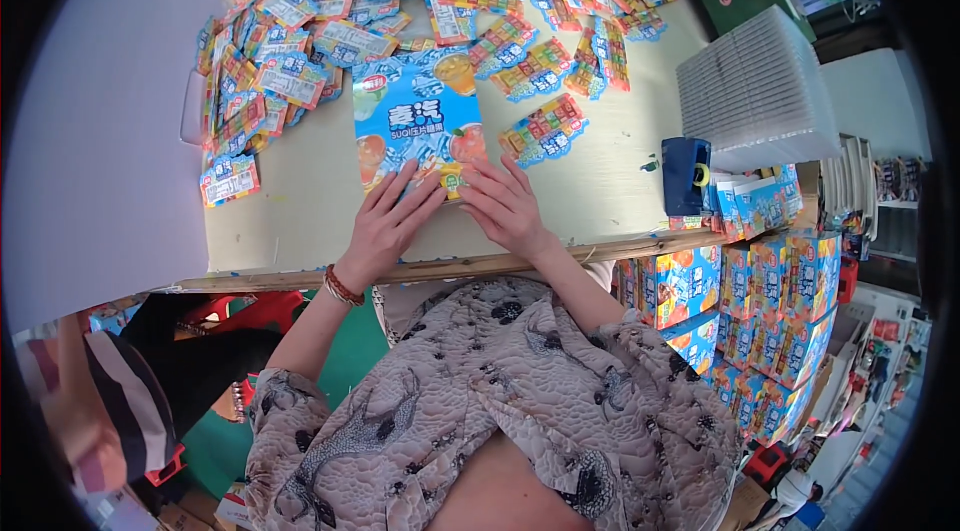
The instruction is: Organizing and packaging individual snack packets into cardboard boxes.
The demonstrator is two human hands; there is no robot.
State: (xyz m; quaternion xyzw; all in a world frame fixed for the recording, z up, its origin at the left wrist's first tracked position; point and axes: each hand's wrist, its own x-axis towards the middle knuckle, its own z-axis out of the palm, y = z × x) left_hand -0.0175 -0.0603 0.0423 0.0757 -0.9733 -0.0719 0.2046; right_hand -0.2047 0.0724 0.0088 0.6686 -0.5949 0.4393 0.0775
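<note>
One blue flat carton (415,121), one blue tape dispenser (686,176), two hands, and many small candy packs (545,131).

Scattered small colourful packets (400,1), blue tape dispenser (686,177), stack of clear plastic trays (755,91), stacked blue cartons (770,301), wooden table (300,211)

Under my fingers (420,193) the blue carton (415,121) is glossy printed card. The candy packets (545,129) are shiny plastic film, the tabletop (300,201) matt pale wood with a rough raw edge.
</note>
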